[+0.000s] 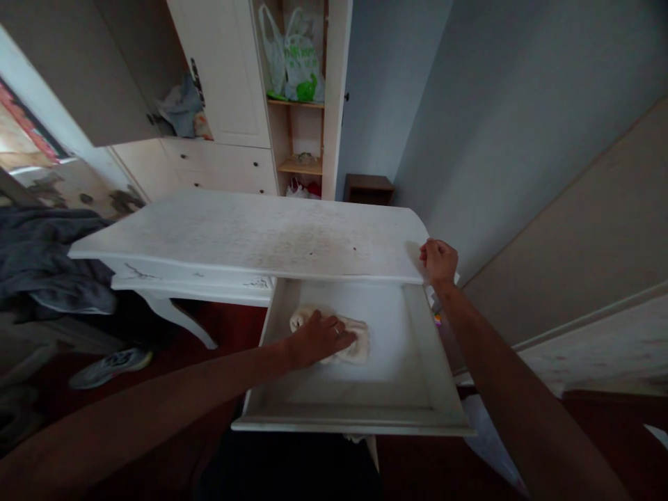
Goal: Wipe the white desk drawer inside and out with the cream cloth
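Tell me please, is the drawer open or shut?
Open: the drawer juts out from the white table, and a cloth lies visible inside.

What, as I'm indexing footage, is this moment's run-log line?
left hand: on cream folded cloth | right hand: fingers curled, at right end of white curved-edge desk | white rectangular drawer: open, cloth inside

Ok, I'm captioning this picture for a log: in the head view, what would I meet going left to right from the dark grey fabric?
Dark grey fabric → curved white table leg → left hand, on the cream cloth → right hand.
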Available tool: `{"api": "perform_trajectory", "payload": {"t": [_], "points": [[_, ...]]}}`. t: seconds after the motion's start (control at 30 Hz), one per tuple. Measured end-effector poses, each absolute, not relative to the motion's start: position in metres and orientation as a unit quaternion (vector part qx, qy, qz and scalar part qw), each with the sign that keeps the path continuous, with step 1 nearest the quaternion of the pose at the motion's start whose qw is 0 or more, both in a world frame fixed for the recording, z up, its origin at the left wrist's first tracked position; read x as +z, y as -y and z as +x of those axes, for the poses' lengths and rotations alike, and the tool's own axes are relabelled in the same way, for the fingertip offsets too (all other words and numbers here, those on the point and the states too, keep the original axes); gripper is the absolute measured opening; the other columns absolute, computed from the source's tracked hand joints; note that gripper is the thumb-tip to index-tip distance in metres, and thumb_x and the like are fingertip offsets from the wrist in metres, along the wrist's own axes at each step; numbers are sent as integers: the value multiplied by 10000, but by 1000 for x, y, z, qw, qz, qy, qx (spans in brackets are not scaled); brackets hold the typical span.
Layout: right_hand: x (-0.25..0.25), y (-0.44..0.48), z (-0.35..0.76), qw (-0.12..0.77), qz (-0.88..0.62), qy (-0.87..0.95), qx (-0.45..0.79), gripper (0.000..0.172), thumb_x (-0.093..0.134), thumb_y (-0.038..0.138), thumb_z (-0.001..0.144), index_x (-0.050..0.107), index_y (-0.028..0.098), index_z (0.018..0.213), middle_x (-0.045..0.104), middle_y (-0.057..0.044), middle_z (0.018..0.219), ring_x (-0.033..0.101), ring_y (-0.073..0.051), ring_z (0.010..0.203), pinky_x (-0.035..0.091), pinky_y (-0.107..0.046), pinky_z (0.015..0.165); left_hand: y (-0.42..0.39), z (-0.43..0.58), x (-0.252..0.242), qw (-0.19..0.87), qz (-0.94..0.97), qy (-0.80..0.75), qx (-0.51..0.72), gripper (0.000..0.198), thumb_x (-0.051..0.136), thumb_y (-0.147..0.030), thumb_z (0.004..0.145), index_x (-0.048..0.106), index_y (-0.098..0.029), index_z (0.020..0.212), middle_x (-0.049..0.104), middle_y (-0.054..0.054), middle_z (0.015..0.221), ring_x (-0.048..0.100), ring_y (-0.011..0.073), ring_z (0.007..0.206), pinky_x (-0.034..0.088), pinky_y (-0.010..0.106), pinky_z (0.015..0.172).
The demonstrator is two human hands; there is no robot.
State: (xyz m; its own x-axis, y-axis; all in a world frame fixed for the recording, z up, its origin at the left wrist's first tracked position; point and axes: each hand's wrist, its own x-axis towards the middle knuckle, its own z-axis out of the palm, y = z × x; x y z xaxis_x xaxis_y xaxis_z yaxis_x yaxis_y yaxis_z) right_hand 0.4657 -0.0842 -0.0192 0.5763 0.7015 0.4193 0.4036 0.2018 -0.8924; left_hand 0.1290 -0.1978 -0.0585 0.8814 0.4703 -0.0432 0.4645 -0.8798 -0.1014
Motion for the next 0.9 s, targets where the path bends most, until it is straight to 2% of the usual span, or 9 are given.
{"api": "perform_trajectory", "payload": {"t": [0.1,0.2,0.33,0.5,0.6,0.73,0.9], "points": [[-20,84,466,636,-618,447,117,285,529,366,815,605,204,593,534,46,492,456,-104,446,364,-231,470,178,113,-52,63,-935,348,33,513,503,-107,955,555,-348,1405,645,133,1320,600,313,1174,467,498,925],[-19,85,466,632,-617,455,110,295,532,358,833,601,204,591,533,48,489,450,-101,443,365,-231,474,162,107,-48,77,-892,444,27,534,492,-109,950,552,-300,1444,633,203,1328,593,378,1194,467,592,936],[-16,88,465,629,-623,453,106,296,527,330,837,599,201,581,533,46,481,447,-99,437,359,-230,466,152,111,-46,75,-882,466,10,519,462,-96,954,574,-237,1441,645,240,1311,560,399,1250,438,643,988],[-14,89,462,633,-619,452,108,292,525,299,841,595,203,574,531,46,470,444,-97,418,345,-225,438,144,112,-40,44,-876,480,25,521,380,-109,985,542,-244,1462,669,225,1277,585,391,1215,515,577,895],[-14,89,462,636,-618,448,113,290,528,288,848,596,205,578,534,47,469,441,-95,409,339,-221,425,149,113,-33,49,-870,489,51,501,402,-79,965,562,-218,1419,653,219,1304,578,395,1238,528,561,896],[-16,88,464,635,-622,445,111,291,536,279,859,600,201,585,534,49,472,449,-94,407,348,-222,430,163,117,-24,33,-871,476,118,563,573,0,838,564,-151,1380,623,240,1321,604,415,1200,557,547,870],[-19,86,466,637,-618,450,103,284,541,279,868,610,204,603,536,51,475,473,-97,423,359,-216,440,183,114,-18,-33,-891,412,190,561,766,-101,724,618,-105,1265,673,235,1210,674,387,1081,572,476,854]]}}
